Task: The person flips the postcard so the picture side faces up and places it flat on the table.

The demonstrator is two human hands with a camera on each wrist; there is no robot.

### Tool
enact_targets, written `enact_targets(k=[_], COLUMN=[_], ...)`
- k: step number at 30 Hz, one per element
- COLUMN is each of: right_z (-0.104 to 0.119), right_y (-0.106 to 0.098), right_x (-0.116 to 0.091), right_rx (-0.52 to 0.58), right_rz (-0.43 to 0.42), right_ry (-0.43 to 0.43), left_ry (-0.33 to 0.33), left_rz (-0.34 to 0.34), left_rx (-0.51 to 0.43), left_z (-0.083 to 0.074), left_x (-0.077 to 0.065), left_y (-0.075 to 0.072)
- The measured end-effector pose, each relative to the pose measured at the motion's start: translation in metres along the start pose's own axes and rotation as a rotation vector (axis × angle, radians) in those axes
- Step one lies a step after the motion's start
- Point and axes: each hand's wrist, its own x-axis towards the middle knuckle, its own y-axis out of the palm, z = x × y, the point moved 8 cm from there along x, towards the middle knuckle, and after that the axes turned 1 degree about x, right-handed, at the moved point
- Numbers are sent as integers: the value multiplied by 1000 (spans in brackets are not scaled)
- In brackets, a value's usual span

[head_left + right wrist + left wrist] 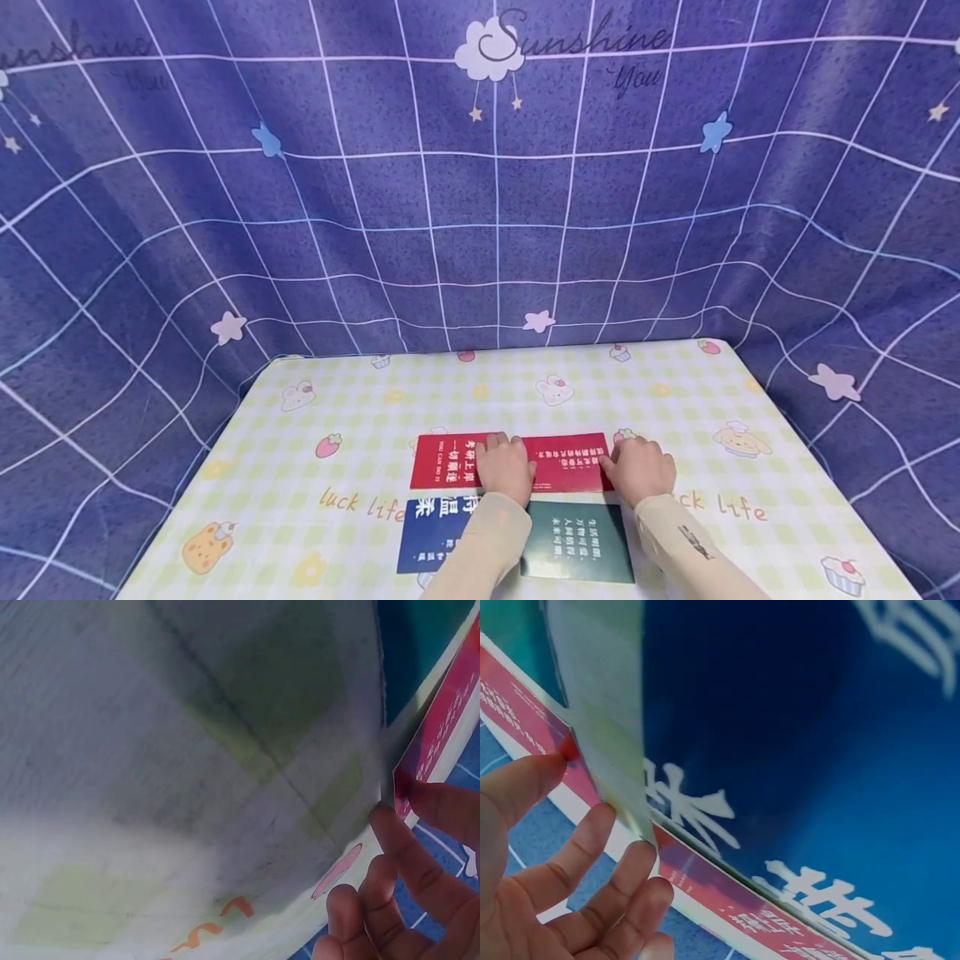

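Observation:
In the head view, my left hand lies between two red cards with white writing, over the right end of the left red card. Its thumb and index finger are at the near edge of the right red card, seen close in the left wrist view. At that card's other end, my right hand takes the edge between thumb and index finger; the remaining fingers curl beside it. Below lie a blue card, partly covered by my left sleeve, and a green card.
The cards lie on a green-checked tablecloth printed with bunnies, strawberries and cupcakes. A blue gridded curtain with stars rises behind the table and on both sides.

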Motion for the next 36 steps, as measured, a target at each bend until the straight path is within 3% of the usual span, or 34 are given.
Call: enact_targets(k=[12,23,36], right_z=[6,5,9], right_y=[-1,4,-10], right_x=[-2,-1,-5], right_rx=[-97,-65,8], right_rz=[-64,-25,-21], right_ry=[-59,-56,-80], left_ry=[2,7,22], left_rz=[-67,-101,-139], left_rx=[-13,-54,-111], left_z=[2,3,4], left_x=[-4,-7,-7], left_y=[-5,-9,-25])
